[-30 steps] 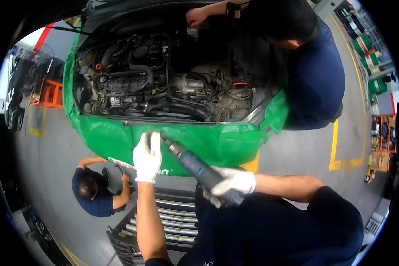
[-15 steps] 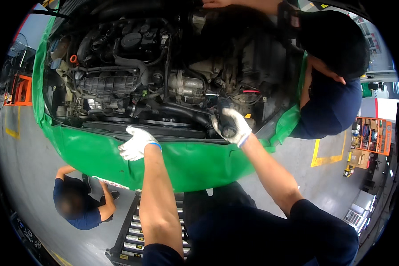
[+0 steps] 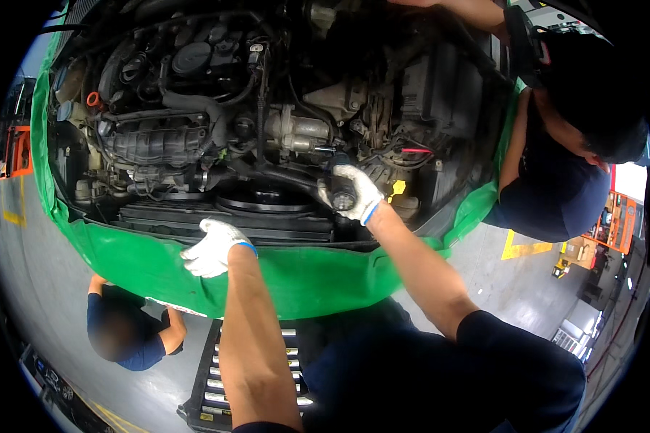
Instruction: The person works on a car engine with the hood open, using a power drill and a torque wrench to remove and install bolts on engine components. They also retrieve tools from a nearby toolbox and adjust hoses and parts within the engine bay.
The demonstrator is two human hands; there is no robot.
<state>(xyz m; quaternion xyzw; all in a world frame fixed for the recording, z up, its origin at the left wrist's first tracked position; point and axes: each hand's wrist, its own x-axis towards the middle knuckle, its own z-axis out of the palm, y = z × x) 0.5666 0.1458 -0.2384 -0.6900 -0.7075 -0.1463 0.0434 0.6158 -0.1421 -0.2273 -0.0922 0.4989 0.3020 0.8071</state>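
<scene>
My right hand (image 3: 359, 193), in a white work glove, grips a black power driver (image 3: 344, 198) over the front of an engine bay. A shiny metal socket bit (image 3: 325, 149) sticks out leftward from the tool's head, close to a silver cylindrical engine part (image 3: 296, 130). I cannot make out whether its tip touches a fastener. My left hand (image 3: 215, 249), gloved the same way, holds nothing and has its fingers apart. It is over the green protective cover (image 3: 325, 278) draped along the car's front edge.
Black hoses and a dark engine (image 3: 202, 58) fill the bay. A person (image 3: 556, 159) leans in at the right, one arm across the bay's far side. Another person (image 3: 126, 328) crouches at the lower left. A tool drawer (image 3: 213, 382) with metal pieces stands beneath my left forearm.
The whole view has shifted, so the engine appears farther left. My right hand keeps its grip on the driver near the silver part. My left hand is slightly closer to me, still open.
</scene>
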